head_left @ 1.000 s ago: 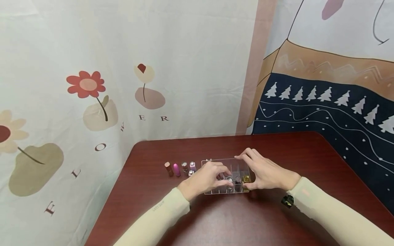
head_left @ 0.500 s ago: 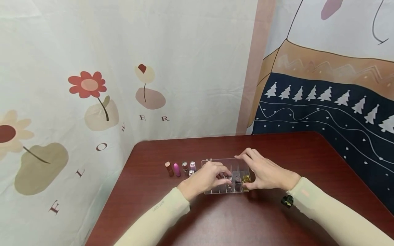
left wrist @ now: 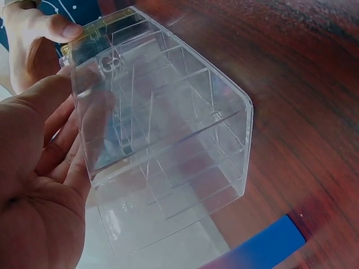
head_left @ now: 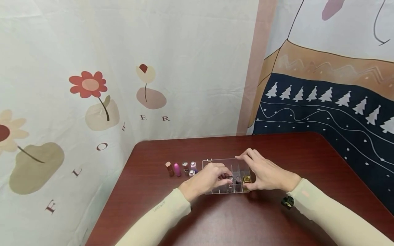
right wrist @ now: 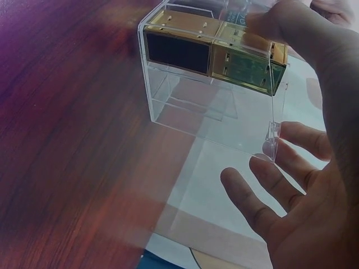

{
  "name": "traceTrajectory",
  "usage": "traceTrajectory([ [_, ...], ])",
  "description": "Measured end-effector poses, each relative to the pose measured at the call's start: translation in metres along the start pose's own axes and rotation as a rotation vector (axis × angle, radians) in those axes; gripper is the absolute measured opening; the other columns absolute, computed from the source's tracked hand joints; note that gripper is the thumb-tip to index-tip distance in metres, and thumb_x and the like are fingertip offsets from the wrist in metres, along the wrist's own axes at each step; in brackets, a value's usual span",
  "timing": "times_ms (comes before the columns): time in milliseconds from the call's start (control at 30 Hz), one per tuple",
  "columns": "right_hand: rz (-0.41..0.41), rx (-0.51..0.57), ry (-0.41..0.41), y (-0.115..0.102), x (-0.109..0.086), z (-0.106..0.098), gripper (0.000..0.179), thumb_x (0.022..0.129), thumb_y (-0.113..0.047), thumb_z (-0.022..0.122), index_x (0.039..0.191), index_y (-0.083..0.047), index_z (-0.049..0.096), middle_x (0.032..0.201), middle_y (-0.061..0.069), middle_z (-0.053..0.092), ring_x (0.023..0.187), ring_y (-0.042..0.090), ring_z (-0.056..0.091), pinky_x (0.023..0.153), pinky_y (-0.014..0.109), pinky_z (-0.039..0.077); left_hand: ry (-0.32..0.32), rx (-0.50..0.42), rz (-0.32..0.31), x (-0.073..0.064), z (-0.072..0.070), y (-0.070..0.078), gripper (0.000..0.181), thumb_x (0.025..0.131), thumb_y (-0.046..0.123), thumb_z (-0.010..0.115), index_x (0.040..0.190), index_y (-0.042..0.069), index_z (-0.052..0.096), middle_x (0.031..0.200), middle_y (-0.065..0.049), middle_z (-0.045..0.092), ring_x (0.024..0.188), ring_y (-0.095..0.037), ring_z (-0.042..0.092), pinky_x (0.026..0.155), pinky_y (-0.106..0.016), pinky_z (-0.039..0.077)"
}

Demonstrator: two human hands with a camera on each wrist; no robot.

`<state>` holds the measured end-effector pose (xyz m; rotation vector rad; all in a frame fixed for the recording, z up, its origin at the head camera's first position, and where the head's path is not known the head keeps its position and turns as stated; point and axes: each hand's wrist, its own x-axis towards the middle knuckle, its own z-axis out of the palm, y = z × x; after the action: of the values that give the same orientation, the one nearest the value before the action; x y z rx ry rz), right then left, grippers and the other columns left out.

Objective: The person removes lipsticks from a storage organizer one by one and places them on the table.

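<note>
A clear divided lipstick organizer (head_left: pixel 212 192) stands on the table between both hands. My left hand (head_left: pixel 209 177) reaches over it and pinches the top of a clear-capped lipstick (head_left: pixel 230 187) standing in a front slot. Beside that tube are a dark lipstick (head_left: pixel 238 184) and a gold one (head_left: pixel 247 179) at the right end. My right hand (head_left: pixel 267 172) grips the organizer's right end, thumb at the front by the gold lipstick, fingers at the back edge. In the right wrist view the thumb lies on the gold case (right wrist: pixel 247 67); the lower fingers are spread.
Left of the organizer stand a brown lipstick (head_left: pixel 170 169), a magenta one (head_left: pixel 177 169), a dark clear-topped one (head_left: pixel 185 167) and two pale square-topped ones, the rear one (head_left: pixel 193 166) behind the front one (head_left: pixel 192 173). The reddish-brown table (head_left: pixel 227 222) meets printed cloth (head_left: pixel 191 85) behind.
The left thumb and fingertips have drawn together onto the clear-capped lipstick's top. The right hand and the lipsticks on the table have stayed in place.
</note>
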<state>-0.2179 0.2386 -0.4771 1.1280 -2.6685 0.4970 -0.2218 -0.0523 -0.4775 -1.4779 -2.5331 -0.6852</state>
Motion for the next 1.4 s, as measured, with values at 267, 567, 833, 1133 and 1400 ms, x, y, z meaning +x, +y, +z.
traceTrajectory([
  [267, 0.008, 0.004, 0.007, -0.001, 0.0, 0.002, 0.1, 0.078, -0.039, 0.107, 0.16, -0.008, 0.06, 0.147, 0.004, 0.057, 0.125, 0.014, 0.053, 0.087, 0.028, 0.06, 0.022, 0.017, 0.011, 0.0, -0.002, 0.002, 0.017, 0.107, 0.019, 0.087, 0.118, 0.007, 0.087, 0.109, -0.004, 0.085, 0.094, -0.012, 0.081, 0.087, -0.012, 0.062],
  [567, 0.021, 0.024, 0.009, -0.001, 0.001, 0.004, 0.1, 0.077, -0.037, 0.108, 0.16, -0.009, 0.059, 0.148, 0.004, 0.057, 0.124, 0.014, 0.053, 0.083, 0.025, 0.06, 0.05, 0.015, 0.018, -0.003, -0.007, 0.003, 0.016, 0.107, 0.018, 0.087, 0.117, 0.005, 0.086, 0.108, -0.004, 0.085, 0.094, -0.012, 0.081, 0.088, -0.012, 0.063],
  [833, 0.018, 0.017, 0.016, -0.001, -0.001, 0.008, 0.1, 0.077, -0.038, 0.108, 0.16, -0.012, 0.058, 0.147, 0.003, 0.058, 0.125, 0.013, 0.053, 0.088, 0.027, 0.061, 0.082, 0.001, 0.033, -0.006, -0.007, 0.002, 0.017, 0.106, 0.015, 0.088, 0.118, 0.004, 0.084, 0.111, -0.007, 0.086, 0.096, -0.014, 0.083, 0.092, -0.014, 0.065],
  [1133, 0.033, 0.038, 0.014, -0.002, -0.004, 0.008, 0.101, 0.077, -0.036, 0.108, 0.161, -0.009, 0.058, 0.146, 0.005, 0.058, 0.122, 0.013, 0.052, 0.084, 0.025, 0.059, 0.137, -0.01, 0.029, -0.011, -0.01, 0.005, 0.018, 0.106, 0.014, 0.088, 0.119, 0.004, 0.08, 0.111, -0.008, 0.082, 0.096, -0.019, 0.083, 0.09, -0.024, 0.069],
  [1400, 0.012, 0.026, 0.039, -0.003, -0.003, 0.006, 0.101, 0.076, -0.036, 0.108, 0.159, -0.008, 0.059, 0.146, 0.005, 0.058, 0.124, 0.015, 0.054, 0.088, 0.028, 0.062, 0.211, 0.052, 0.039, -0.017, -0.012, 0.004, 0.019, 0.105, 0.015, 0.088, 0.119, 0.005, 0.08, 0.111, -0.006, 0.081, 0.096, -0.016, 0.081, 0.092, -0.022, 0.068],
])
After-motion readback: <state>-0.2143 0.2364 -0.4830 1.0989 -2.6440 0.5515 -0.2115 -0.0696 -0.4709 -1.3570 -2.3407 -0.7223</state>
